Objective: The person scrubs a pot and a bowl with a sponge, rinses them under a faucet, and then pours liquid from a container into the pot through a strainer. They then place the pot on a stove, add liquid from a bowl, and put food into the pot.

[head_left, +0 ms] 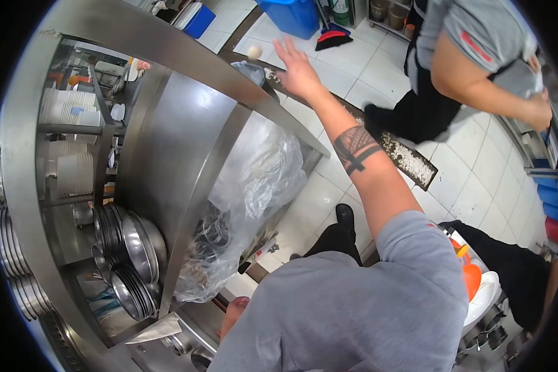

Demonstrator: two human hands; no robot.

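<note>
The right hand [299, 69] is stretched out over the top of the steel rack [186, 133], fingers spread wide and holding nothing. A small pale ball [254, 51] sits just off the fingertips, apart from them, above the rack's far edge. The left hand [235, 308] is low by the counter, mostly hidden, so its grip cannot be told. Steel bowls [133, 251] stand stacked on a shelf beside a plastic bag [257, 183]. A co-worker [477, 56] stands across the tiled floor.
</note>
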